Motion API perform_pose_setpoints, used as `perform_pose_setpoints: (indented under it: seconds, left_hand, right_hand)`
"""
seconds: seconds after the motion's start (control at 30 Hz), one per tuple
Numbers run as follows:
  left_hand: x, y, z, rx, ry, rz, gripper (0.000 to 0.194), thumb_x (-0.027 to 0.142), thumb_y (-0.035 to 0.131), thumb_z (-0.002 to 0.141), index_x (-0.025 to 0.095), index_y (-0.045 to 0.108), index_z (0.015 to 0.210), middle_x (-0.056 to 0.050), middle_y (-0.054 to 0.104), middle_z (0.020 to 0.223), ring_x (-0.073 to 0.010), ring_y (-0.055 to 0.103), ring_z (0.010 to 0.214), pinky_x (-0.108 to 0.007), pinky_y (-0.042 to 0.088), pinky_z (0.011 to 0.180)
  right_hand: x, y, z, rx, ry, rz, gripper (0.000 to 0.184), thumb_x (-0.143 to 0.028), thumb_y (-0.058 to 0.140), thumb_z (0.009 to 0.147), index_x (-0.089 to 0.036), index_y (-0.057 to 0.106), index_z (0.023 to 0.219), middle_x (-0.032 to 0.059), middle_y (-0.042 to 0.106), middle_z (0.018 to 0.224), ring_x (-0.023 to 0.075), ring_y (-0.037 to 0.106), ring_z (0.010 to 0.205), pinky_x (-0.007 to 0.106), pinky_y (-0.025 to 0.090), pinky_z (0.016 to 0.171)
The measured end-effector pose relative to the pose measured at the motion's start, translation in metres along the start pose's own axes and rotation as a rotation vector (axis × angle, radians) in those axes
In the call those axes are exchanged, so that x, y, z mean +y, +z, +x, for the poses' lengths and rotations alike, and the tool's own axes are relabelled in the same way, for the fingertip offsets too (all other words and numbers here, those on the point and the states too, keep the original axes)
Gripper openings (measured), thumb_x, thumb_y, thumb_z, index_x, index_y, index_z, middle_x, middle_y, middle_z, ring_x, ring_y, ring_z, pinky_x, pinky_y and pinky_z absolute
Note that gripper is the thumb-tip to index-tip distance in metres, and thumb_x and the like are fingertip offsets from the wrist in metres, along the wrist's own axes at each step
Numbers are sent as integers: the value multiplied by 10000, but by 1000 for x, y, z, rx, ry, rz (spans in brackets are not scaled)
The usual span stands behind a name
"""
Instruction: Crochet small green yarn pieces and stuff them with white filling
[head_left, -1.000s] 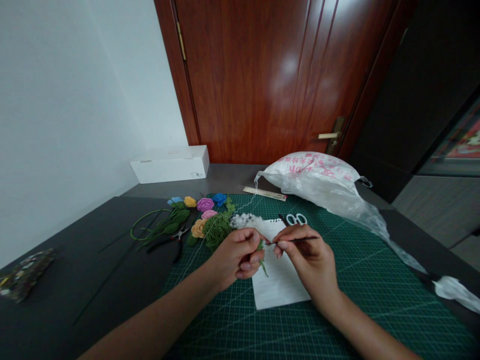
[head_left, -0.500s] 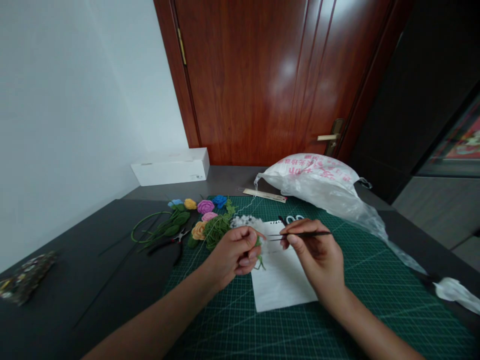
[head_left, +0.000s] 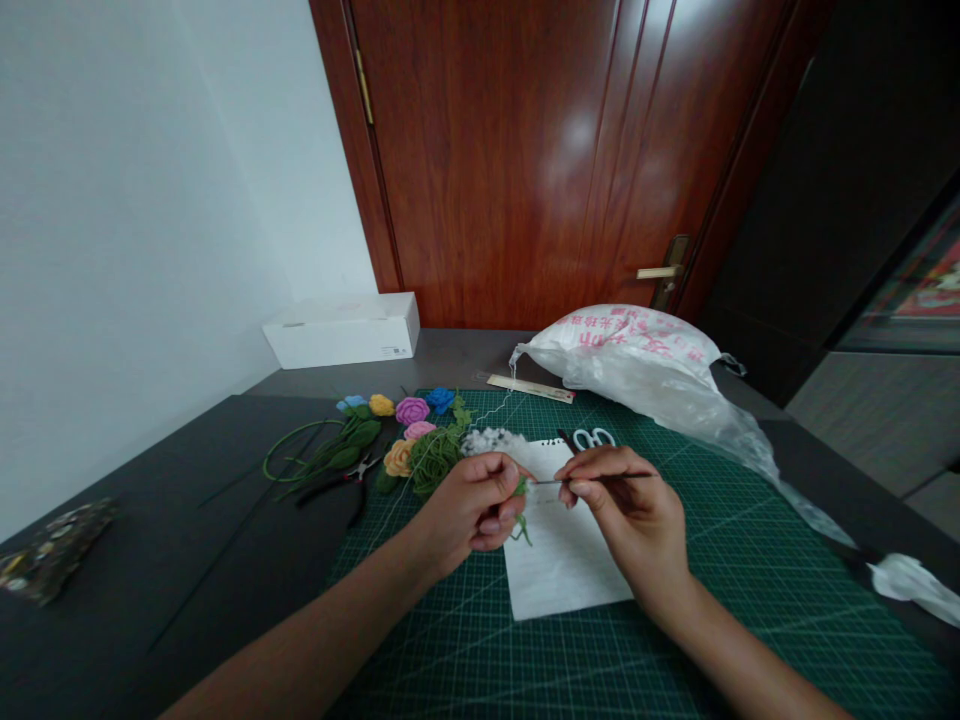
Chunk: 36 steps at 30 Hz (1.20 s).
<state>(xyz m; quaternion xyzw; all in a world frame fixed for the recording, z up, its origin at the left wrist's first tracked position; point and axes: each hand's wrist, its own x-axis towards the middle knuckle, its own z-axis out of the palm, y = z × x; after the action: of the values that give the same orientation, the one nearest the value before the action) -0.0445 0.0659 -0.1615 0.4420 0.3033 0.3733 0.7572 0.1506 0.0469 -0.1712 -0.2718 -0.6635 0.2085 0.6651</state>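
Note:
My left hand is closed on a small green yarn piece, whose loose strands hang below the fingers. Most of that piece is hidden in the grip. Pinched in my right hand are dark, thin tweezers, their tips at the left fingertips. Whether the tips grip anything is too small to tell. Beneath both hands lies a lined sheet of paper. Just behind the left hand are white fluffy stuffing and a tangle of green yarn.
Crocheted flowers and black-handled pliers lie on the left. White-handled scissors rest behind the paper on the green cutting mat. Farther back are a ruler, a large plastic bag and a white box.
The tweezers' prongs, apart before, have come together, and their tips have met the left fingertips. My left hand has stayed almost in place.

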Motion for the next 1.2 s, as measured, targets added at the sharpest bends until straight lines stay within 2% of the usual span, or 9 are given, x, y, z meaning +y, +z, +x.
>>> perform_pose_setpoints:
  seconds: [0.3,0.57,0.73,0.87,1.1,1.2]
  left_hand:
    - [1,3,-2,-35,-12,-25,418,480,836,785,153,602,902,84,469,532,-16,232,380,-117,187,320]
    - [-5,5,-4,-57,-44,-17,431,497,842,774,180,566,873,85,482,513,-12,212,366,-108,175,316]
    - [-5,4,0,-33,24,-51,387,462,819,807,169,581,891,76,491,539,-24,245,375,-118,211,313]
    - [-4,2,0,-33,23,-58,358,439,804,826,163,585,888,74,478,550,-27,244,382,-123,204,319]
    - [-2,2,-2,-34,29,-68,320,417,777,856,166,587,908,72,472,563,-33,246,392,-127,198,329]
    - [-2,3,-1,-48,24,-64,332,426,785,847,164,588,898,71,479,563,-32,249,391,-127,203,326]
  right_hand:
    - [-1,6,-1,-6,-15,23,103,-127,715,916,-221,728,874,2,758,768,158,744,776,271,590,731]
    - [4,10,-8,-90,-103,18,112,-110,693,929,-213,720,894,29,765,817,170,744,787,303,588,741]
    - [3,6,-5,-22,-7,60,103,-130,665,947,-230,685,964,41,747,879,182,736,786,319,604,694]
    - [-6,2,1,37,45,96,93,-136,645,961,-225,666,976,39,725,902,157,713,701,310,605,659]
    - [-4,3,-2,10,0,66,84,-148,676,944,-226,698,966,56,735,882,197,735,804,330,621,668]
    - [-4,3,-2,25,-22,28,104,-123,681,935,-220,718,928,40,739,825,185,737,779,314,616,670]
